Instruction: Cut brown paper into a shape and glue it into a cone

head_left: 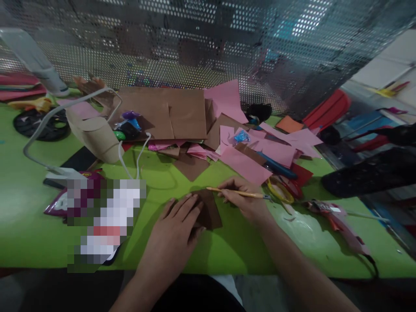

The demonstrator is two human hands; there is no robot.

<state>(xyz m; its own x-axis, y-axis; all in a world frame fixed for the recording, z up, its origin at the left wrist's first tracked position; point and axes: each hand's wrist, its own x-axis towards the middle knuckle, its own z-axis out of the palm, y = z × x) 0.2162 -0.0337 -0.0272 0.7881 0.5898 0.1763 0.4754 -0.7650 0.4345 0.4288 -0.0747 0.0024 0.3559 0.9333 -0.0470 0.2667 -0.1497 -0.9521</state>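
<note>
Left hand [177, 225] pressed flat on the brown paper [210, 212], right hand [245, 201] pinching a thin stick [234, 193].
The paper lies on the green table [227, 255] between both hands. The stick runs left-right, its tip over the paper's far edge, with yellow scissors [281, 193] just beyond.

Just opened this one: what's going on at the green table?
A person works at a green table. Their left hand lies flat on a small dark brown paper piece, pinning it to the table. Their right hand grips what looks like a pencil, its tip at the piece's far edge. Pink paper sheets, brown paper sheets, yellow-handled scissors and a pink glue gun lie around.
</note>
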